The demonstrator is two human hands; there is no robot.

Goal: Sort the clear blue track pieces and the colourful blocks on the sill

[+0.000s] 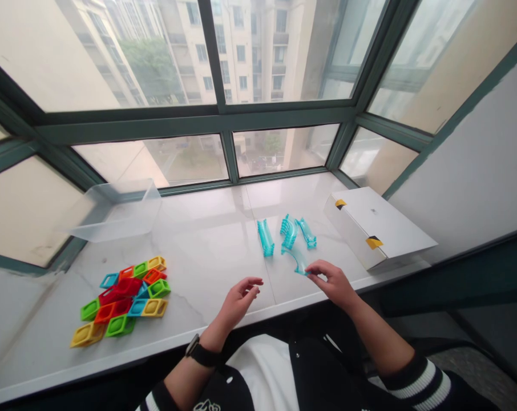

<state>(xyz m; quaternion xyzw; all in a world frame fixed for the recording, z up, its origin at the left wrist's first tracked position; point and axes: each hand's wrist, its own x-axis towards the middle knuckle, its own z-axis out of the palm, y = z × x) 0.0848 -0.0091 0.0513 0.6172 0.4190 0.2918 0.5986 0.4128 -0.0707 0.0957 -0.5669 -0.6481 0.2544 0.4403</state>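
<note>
Between the fingers of my right hand (332,282) is one end of a curved, see-through teal track piece (300,261). Its far end reaches toward a stack of curved teal pieces (289,230); whether they touch, I cannot tell. Just right of that stack lies a straight teal piece (307,233). A stack of straight teal pieces (266,238) stands to the left. My left hand (240,299) hovers near the sill's front edge, fingers bent and apart, with nothing in it.
Colourful plastic blocks (125,297) in red, green, yellow and blue lie grouped at the left. Behind them is a clear plastic bin (113,228). A white box (382,222) with yellow-black tabs sits at the right. Windows (224,120) border the marble-look sill (207,228).
</note>
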